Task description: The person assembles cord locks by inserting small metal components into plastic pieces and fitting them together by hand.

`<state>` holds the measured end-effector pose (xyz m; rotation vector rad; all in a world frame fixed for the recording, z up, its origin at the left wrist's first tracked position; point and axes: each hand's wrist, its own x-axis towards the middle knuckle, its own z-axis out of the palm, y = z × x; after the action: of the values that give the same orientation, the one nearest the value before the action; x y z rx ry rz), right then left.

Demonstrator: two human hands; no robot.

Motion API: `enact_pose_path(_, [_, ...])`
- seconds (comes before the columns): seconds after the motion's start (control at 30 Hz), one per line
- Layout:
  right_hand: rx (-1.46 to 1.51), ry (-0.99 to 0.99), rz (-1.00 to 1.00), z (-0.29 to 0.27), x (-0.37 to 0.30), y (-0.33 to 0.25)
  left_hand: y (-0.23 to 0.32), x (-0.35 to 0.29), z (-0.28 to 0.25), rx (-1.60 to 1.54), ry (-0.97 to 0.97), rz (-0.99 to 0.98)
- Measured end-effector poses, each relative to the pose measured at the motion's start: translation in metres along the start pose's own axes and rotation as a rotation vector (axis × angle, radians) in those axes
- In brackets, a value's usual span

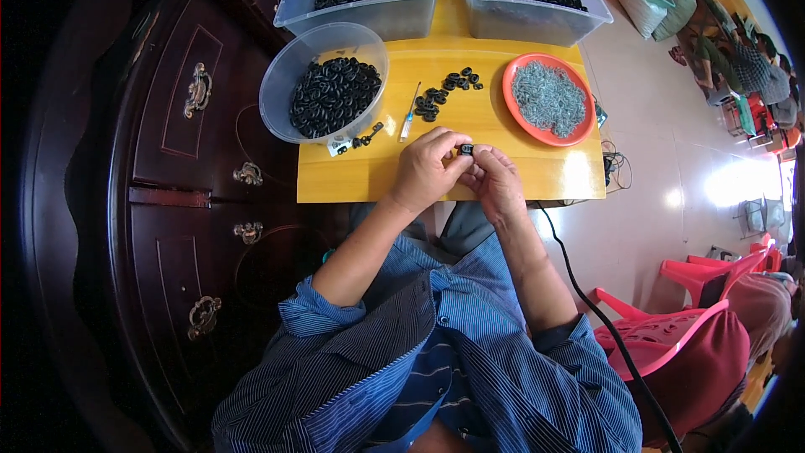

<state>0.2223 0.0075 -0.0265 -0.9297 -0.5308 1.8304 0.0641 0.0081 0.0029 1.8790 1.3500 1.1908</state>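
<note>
A small black plastic piece (466,149) is pinched above the table's near edge, between the fingertips of both hands. My left hand (426,169) closes on it from the left with thumb and forefinger. From the right, the thumb and bent fingers of my right hand (496,181) close on it too. Loose black pieces (430,103) lie in a scattered heap just beyond my hands. To the left of them is a thin screwdriver (408,123) with a clear and blue handle. An orange-red plate (511,109) on the right holds many small silvery metal parts (549,99).
A round clear tub (267,92) of black pieces stands at the left of the yellow table (352,180). Two clear bins (360,19) with similar pieces stand at the back. Dark drawers (180,101) flank the left; a pink chair (654,340) and black cable (587,298) are right.
</note>
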Motion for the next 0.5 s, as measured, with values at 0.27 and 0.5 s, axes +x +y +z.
enact_pose_path(0.27, [0.037,0.006,-0.008,-0.0025,0.0004,0.0014,-0.0026,0.0022,0.0011,-0.114,-0.012,-0.040])
enact_pose_path(0.5, [0.052,-0.026,0.000,-0.0069,0.0008,0.0026,-0.0053,0.0072,-0.0044,-0.059,-0.068,-0.005])
